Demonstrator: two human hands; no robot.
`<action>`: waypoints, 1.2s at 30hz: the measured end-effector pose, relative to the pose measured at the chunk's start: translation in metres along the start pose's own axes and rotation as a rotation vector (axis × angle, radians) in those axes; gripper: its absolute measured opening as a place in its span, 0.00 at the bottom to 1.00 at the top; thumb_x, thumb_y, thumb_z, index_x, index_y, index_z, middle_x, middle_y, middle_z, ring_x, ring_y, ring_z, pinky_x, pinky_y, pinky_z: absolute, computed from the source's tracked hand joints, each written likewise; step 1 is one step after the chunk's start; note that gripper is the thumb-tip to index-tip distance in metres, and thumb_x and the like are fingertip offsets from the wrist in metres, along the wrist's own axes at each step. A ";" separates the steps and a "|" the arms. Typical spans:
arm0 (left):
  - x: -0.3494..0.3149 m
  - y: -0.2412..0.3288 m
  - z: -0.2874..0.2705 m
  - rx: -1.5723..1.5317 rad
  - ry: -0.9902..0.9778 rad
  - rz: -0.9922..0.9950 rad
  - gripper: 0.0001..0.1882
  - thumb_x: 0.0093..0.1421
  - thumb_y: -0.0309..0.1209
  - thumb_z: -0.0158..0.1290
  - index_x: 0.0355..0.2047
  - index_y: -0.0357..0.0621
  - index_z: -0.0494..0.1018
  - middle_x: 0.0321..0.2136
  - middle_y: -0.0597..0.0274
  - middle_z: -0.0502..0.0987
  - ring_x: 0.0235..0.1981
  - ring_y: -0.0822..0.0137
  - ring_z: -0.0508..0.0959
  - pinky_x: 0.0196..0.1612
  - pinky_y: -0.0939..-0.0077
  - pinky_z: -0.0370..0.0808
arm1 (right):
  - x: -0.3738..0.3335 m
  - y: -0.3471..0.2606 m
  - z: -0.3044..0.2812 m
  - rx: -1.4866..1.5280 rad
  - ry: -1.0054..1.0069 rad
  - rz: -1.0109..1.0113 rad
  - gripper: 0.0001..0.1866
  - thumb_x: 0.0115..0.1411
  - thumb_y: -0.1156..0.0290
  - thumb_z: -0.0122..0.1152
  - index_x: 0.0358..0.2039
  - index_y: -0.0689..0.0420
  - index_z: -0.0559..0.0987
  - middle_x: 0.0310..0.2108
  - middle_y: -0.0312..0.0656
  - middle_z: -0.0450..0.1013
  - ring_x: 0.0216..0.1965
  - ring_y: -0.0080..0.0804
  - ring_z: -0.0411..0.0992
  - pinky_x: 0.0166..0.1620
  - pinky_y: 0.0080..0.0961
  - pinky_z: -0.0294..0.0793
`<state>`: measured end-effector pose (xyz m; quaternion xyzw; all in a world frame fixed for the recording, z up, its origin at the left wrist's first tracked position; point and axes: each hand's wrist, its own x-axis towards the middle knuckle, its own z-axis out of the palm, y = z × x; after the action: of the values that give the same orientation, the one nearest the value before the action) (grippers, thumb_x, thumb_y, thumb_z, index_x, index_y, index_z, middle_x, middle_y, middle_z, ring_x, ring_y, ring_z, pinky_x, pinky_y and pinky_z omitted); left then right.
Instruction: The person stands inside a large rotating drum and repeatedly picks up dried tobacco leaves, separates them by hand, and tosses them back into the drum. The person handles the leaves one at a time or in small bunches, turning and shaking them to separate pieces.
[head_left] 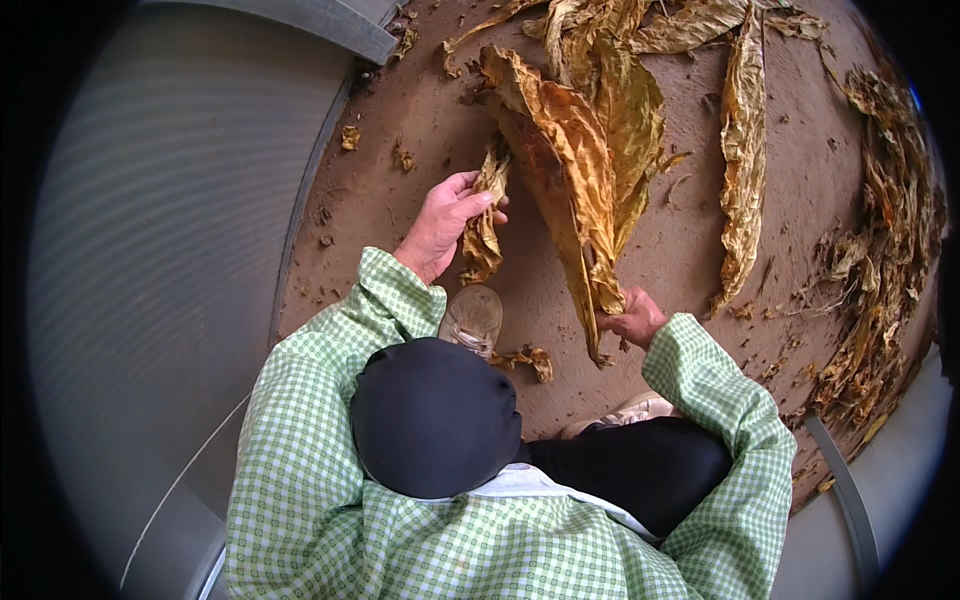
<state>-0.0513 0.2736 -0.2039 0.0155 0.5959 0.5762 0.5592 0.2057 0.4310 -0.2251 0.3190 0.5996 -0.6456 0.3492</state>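
My left hand (448, 222) pinches a small, crumpled dried leaf (484, 238), yellow-brown, which hangs down below the fingers. To the right, my right hand (634, 318) grips the narrow stem end of large dried tobacco leaves (570, 165). These fan upward and away from me, wrinkled and golden brown, with a reddish-brown patch on the nearer one. Behind them a greener-yellow leaf (632, 130) stands broad; I cannot tell whether its stem is also in my right hand. The fingertips of the right hand are partly hidden by the leaf stems.
More dried leaves (690, 28) lie at the far side on the brown dirt floor (560, 370). One long leaf (742, 160) rests alone to the right. A heap of leaves (890, 230) lines the right edge. A grey corrugated panel (190, 200) stands on the left. My shoe (474, 318) is beneath the left hand.
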 end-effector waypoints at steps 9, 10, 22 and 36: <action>-0.013 -0.007 -0.055 -0.016 0.166 0.163 0.15 0.62 0.26 0.39 0.49 0.33 0.60 0.44 0.51 0.72 0.43 0.64 0.74 0.46 0.71 0.72 | -0.063 -0.018 -0.043 0.527 0.331 -0.364 0.08 0.62 0.72 0.45 0.34 0.61 0.73 0.28 0.44 0.75 0.17 0.22 0.72 0.15 0.14 0.72; -0.010 -0.008 -0.058 0.054 0.185 0.225 0.15 0.62 0.26 0.39 0.49 0.32 0.60 0.43 0.51 0.72 0.43 0.64 0.74 0.46 0.71 0.72 | -0.063 -0.003 -0.050 0.592 0.327 -0.405 0.09 0.63 0.73 0.43 0.33 0.60 0.73 0.25 0.43 0.74 0.16 0.19 0.69 0.14 0.15 0.68; -0.003 0.010 -0.059 0.318 0.464 0.358 0.07 0.59 0.22 0.44 0.38 0.36 0.68 0.32 0.67 0.72 0.31 0.79 0.70 0.36 0.85 0.69 | -0.140 -0.030 -0.054 0.793 0.675 -0.466 0.18 0.60 0.52 0.49 0.33 0.56 0.68 0.16 0.29 0.61 0.11 0.13 0.51 0.14 0.12 0.49; 0.018 0.077 0.126 0.855 -0.199 0.265 0.10 0.60 0.25 0.42 0.42 0.40 0.67 0.29 0.68 0.69 0.29 0.81 0.67 0.34 0.88 0.66 | -0.312 0.061 -0.134 0.900 1.202 -1.085 0.08 0.62 0.69 0.49 0.28 0.59 0.70 0.22 0.33 0.65 0.15 0.12 0.52 0.19 0.13 0.51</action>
<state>-0.0201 0.3959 -0.1252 0.3764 0.7163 0.3409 0.4786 0.4277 0.5837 -0.0103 0.3813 0.4402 -0.6188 -0.5272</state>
